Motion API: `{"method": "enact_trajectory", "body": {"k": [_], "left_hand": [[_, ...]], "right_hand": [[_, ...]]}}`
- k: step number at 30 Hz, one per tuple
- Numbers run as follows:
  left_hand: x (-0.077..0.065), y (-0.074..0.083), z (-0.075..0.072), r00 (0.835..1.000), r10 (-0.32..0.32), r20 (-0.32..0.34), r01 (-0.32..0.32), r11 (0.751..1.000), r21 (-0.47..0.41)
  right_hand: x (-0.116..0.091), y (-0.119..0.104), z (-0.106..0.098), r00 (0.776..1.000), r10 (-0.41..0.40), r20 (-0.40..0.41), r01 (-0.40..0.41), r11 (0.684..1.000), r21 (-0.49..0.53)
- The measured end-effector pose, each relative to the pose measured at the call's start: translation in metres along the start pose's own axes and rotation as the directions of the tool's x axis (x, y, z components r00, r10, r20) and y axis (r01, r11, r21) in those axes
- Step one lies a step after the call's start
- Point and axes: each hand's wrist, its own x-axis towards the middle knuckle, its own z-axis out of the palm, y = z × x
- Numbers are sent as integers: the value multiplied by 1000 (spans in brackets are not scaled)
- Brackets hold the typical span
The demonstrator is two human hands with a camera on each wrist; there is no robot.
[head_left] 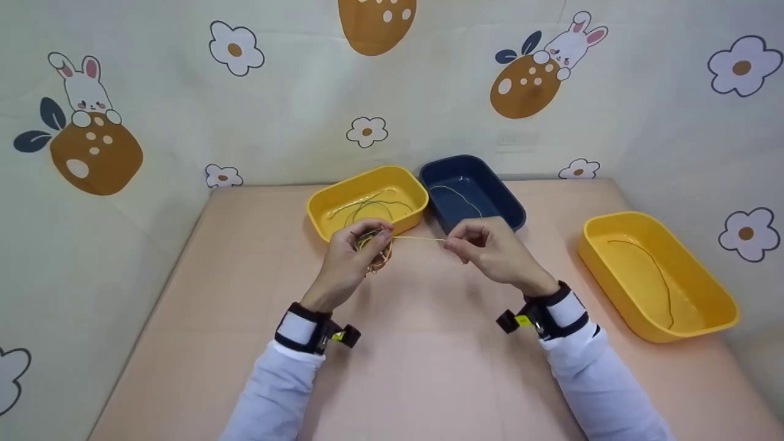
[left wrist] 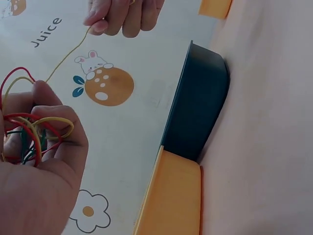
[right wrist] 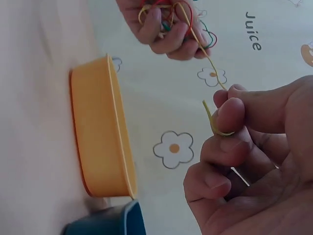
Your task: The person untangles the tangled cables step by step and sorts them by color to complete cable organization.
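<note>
My left hand (head_left: 341, 264) holds a loose tangle of red, yellow and green strings (left wrist: 34, 131) in its curled fingers, above the table. A single yellow string (head_left: 419, 238) runs from this tangle across to my right hand (head_left: 501, 254). Between thumb and forefinger the right hand pinches that string, and its short free end (right wrist: 210, 117) curls past the fingertips in the right wrist view. In the head view the string looks nearly straight. Part of the tangle is hidden by the left fingers.
At the back stands a yellow bin (head_left: 315, 211) with dark greenish strings inside. Beside it, a navy bin (head_left: 511, 199) contains a light yellowish string. Another yellow bin (head_left: 618, 300), at the right, has one reddish string in it. A patterned cloth wall (head_left: 294, 122) encloses the pinkish table (head_left: 245, 343).
</note>
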Motion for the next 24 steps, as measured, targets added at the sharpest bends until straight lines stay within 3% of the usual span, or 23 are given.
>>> {"method": "enact_trajectory", "body": {"k": [4, 8, 12, 18, 24], "left_hand": [[0, 1, -4, 997, -27, 73, 25, 999, 33], [0, 1, -5, 993, -32, 113, 27, 999, 44], [0, 2, -7, 993, -21, 112, 17, 999, 41], [0, 3, -11, 994, -3, 105, -3, 998, 64], [-1, 4, -14, 993, 17, 113, -23, 998, 56]], "right_hand": [[0, 1, -10, 996, -39, -80, 32, 996, -82], [-3, -13, -18, 990, -44, -135, 32, 996, -87], [-7, -29, -23, 986, -55, -160, 43, 996, -79], [-8, -31, -28, 966, -94, -242, 75, 993, -88], [-8, -30, -32, 952, -54, -302, 29, 996, -88]]}}
